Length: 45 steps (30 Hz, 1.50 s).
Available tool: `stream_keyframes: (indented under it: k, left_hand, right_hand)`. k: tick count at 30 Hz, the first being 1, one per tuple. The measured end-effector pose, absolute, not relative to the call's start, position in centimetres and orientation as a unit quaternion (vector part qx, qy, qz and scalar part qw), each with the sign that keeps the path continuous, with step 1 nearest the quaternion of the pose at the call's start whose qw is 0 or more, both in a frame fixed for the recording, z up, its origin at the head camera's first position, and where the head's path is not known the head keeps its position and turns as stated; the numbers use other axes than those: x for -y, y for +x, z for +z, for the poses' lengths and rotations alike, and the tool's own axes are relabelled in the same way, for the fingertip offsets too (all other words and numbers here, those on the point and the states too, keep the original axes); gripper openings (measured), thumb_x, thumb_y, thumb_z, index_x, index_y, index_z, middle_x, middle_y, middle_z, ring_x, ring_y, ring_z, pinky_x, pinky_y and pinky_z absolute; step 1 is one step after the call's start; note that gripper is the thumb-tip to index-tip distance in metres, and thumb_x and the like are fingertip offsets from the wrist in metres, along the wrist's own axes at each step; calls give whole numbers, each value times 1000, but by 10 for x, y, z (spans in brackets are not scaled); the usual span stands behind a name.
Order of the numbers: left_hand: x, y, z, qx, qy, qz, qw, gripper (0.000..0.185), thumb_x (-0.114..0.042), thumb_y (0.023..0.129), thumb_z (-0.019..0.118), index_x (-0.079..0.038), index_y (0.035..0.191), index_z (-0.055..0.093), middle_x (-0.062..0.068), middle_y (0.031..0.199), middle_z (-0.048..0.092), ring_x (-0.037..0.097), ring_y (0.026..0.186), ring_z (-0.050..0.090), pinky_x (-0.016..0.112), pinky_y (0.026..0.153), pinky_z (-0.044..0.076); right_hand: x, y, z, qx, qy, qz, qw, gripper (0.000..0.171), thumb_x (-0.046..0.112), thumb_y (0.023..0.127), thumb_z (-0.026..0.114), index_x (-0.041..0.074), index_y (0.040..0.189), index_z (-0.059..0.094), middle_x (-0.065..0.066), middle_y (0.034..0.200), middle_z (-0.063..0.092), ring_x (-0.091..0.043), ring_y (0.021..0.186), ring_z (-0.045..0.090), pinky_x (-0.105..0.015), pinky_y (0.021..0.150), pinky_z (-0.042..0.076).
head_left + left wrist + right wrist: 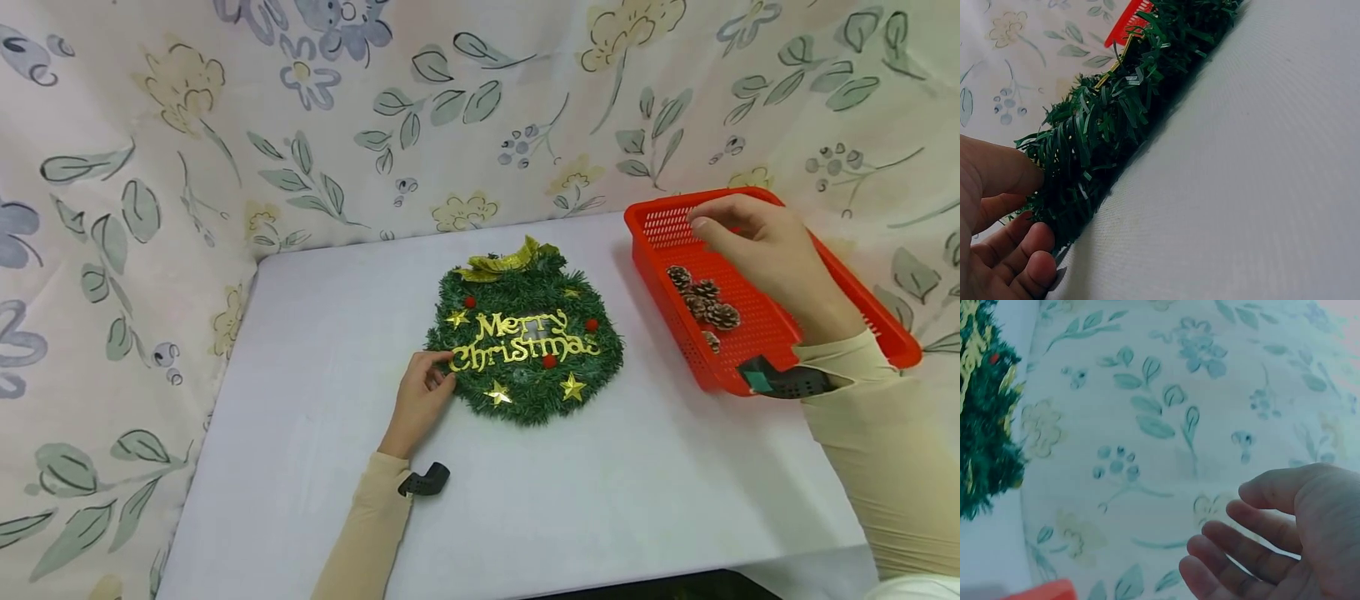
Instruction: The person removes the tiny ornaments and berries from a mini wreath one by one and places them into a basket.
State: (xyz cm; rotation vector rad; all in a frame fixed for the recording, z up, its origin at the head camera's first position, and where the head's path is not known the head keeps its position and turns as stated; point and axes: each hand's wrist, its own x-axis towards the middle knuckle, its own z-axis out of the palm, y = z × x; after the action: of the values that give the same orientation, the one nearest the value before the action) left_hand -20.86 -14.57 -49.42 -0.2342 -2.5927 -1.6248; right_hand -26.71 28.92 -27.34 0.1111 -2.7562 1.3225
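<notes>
The wreath (525, 342) lies flat mid-worktop (300, 400), looking light, springy and bristly; its rim seems the safest hold. The left hand (420, 400) pinches that left edge. The right hand (765, 250) hovers relaxed, empty, over the red basket (892, 333) of pinecones (705, 300).

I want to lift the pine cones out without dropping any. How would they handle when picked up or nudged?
The pine cones look small and dry, so probably light. Their open scales should give fingers grip rather than slip, though tips may chip if squeezed. Being roundish, they would likely roll on the red basket floor when nudged.
</notes>
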Motion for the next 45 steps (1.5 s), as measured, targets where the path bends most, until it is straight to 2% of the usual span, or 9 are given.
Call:
stream_keyframes:
  k: [5,12,16,21,28,37,41,45]
  left_hand:
    - [146,-209,-495,844,-73,-530,35,32,-9,99,64,-11,131,63,10,120,55,14,77,47,24,66,39]
    - [146,-210,-497,841,-72,-535,36,34,-8,98,66,-9,132,63,15,120,56,16,76,46,23,66,37]
    - [145,-211,-497,838,-73,-540,37,36,-8,98,66,-5,133,63,19,122,55,18,77,46,22,66,37]
    - [146,-211,-497,841,-72,-535,36,34,-8,98,65,-9,132,63,14,120,55,14,76,46,23,66,38]
    - [147,-211,-497,845,-76,-527,44,32,-8,98,64,-11,130,64,10,117,55,12,74,47,24,65,39]
    - [145,-210,-497,839,-71,-538,39,33,-9,99,65,-12,131,65,11,119,56,15,76,47,23,65,38]
    - [145,-210,-495,844,-69,-531,37,32,-9,99,64,-11,131,64,11,119,56,14,75,47,23,65,39]
    - [145,-211,-494,844,-71,-530,36,32,-9,99,63,-10,131,64,12,120,55,15,75,47,23,65,38]
  right_hand:
    - [-269,-262,-270,888,72,451,49,32,35,101,63,21,129,67,10,118,65,-10,102,60,-14,77,47]
    - [-245,-258,-276,887,99,449,54,32,33,101,63,16,127,67,16,113,68,-5,97,64,-13,76,50]
    - [-234,-256,-284,882,120,452,58,27,28,100,64,15,124,68,9,117,69,-6,94,65,-12,77,51]
    - [-224,-255,-291,873,137,465,53,23,25,100,65,17,122,69,2,122,68,-7,97,64,-11,79,50]
    - [-213,-252,-295,868,155,470,34,24,26,101,64,14,121,69,12,113,69,-9,95,65,-13,80,51]
    - [-203,-252,-301,858,167,486,11,25,22,100,65,13,123,68,16,111,69,-9,93,66,-17,81,51]
    - [-198,-251,-303,865,163,474,9,24,24,100,65,15,122,70,10,113,69,-9,92,65,-19,79,51]
    - [-193,-250,-304,871,168,461,9,24,24,101,63,14,122,70,-2,118,69,-16,95,65,-19,79,51]
